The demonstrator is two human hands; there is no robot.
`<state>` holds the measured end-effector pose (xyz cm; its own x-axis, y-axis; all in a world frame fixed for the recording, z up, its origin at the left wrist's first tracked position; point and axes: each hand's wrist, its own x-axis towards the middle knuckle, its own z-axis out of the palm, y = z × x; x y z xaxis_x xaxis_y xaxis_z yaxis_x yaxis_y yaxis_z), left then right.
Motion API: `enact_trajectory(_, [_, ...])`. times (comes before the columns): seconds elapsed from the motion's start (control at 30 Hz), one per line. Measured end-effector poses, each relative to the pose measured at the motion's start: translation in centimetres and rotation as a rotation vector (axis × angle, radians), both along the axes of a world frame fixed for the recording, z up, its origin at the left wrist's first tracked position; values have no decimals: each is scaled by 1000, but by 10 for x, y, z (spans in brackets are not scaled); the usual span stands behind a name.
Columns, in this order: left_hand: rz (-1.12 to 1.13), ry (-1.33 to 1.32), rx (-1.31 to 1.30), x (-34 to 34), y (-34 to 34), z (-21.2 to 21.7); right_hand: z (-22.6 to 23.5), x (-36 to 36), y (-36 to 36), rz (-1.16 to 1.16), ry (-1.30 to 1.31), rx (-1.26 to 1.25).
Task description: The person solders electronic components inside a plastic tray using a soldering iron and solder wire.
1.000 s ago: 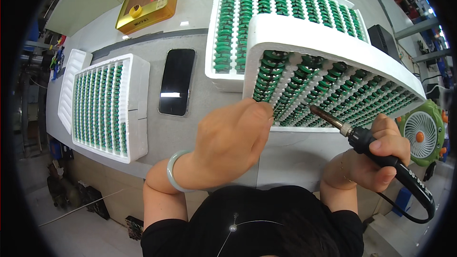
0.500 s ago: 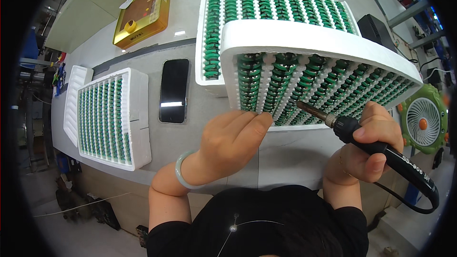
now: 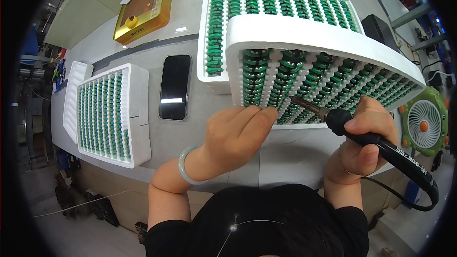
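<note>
A black-handled soldering iron with a bare metal barrel points toward the open face of a thick-walled white foam tray, which stands tilted on the tabletop with its rows of green ring-shaped parts facing the person. The right hand is wrapped around the handle; the iron's tip sits at the rows, though whether it touches a part cannot be made out. The left hand has its fingertips drawn together near the tray's lower edge, just beside the tip; what they pinch, if anything, is hidden.

With the fingers so near the metal, a small slip of the right hand could burn them. If the hot barrel leans on the foam ridges between rows, they could melt, and if the tilted tray slides, the tip could land on a neighbouring part.

Behind it lies a second white foam tray of green parts. To the left are a black-screened phone, a smaller white foam tray and a translucent yellow box; to the right, a green round fan.
</note>
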<state>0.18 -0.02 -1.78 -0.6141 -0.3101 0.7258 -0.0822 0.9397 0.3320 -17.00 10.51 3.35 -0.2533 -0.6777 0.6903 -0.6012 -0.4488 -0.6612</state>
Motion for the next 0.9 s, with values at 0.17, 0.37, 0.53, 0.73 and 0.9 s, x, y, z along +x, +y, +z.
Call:
enact_trajectory(0.17, [17,-77,64,3,4,8,-1,2,-2,-8,-15,12])
enact_trajectory(0.37, [12,-90,68,3,4,6,-1,2,-1,-27,-19,19])
enact_trajectory(0.53, [17,-10,-18,0,0,-2,-2,2,-2,-6,-3,16])
enact_trajectory(0.73, [18,-89,60,2,4,6,-1,0,-2,11,31,17])
enact_trajectory(0.9, [18,-94,66,1,4,7,-1,0,-1,18,42,25])
